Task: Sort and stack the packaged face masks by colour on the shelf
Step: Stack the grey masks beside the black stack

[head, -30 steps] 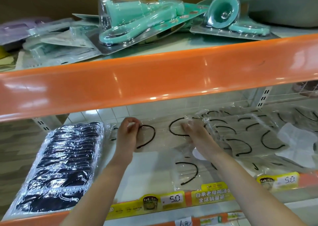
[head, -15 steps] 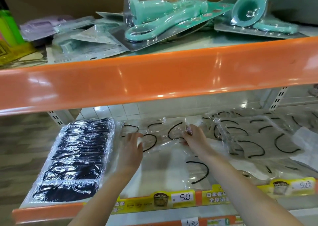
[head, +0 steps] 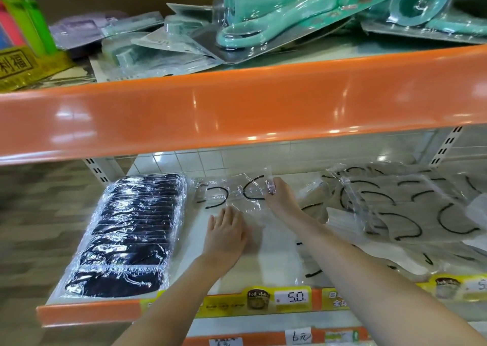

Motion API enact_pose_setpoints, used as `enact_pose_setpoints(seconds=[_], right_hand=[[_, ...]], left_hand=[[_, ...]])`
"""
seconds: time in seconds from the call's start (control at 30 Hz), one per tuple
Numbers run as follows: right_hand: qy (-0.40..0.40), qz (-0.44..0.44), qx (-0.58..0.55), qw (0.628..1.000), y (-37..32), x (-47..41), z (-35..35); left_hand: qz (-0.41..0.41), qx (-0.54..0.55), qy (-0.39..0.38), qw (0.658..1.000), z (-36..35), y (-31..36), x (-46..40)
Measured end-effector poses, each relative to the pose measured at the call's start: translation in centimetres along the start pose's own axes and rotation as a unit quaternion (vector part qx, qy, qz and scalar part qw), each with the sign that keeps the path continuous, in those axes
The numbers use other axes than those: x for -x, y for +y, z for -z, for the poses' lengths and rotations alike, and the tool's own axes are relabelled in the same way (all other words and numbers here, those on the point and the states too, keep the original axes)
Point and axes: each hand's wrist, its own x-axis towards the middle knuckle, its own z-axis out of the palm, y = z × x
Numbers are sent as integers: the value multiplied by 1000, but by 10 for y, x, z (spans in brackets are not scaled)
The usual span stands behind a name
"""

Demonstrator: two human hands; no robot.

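I see the shelf (head: 168,310) carrying a neat stack of black masks (head: 126,233) at left and loose white mask packs (head: 411,213) at right. My left hand (head: 225,236) lies flat, fingers apart, steadying the middle pile, I judge, while my right hand (head: 280,200) pinches a clear-wrapped white mask (head: 237,192) to square it.

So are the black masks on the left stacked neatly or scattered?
Stacked neatly: the black masks lie overlapped in one tidy row at the shelf's left end, apart from both hands.
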Motion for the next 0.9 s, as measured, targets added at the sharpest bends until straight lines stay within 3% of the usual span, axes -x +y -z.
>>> enact_pose_setpoints(seconds=[0.1,0.23,0.33,0.5,0.57,0.9], right_hand=[[25,24,33,999,-3,1,-6],[87,145,239,956,-2,10,-15],[38,208,316,925,5,19,-28],[-20,203,348,915,17,30,-43],[-23,206,346,915,16,32,-43],[-30,229,348,908,8,42,-52]], left_hand=[[10,-25,13,1000,-2,-3,-8],[15,-36,34,999,-2,-6,-12],[21,-35,42,998,-4,-6,-12],[38,-40,55,997,-3,-3,-9],[29,-20,89,995,-1,-4,-8],[49,5,79,996,-4,-19,-11]])
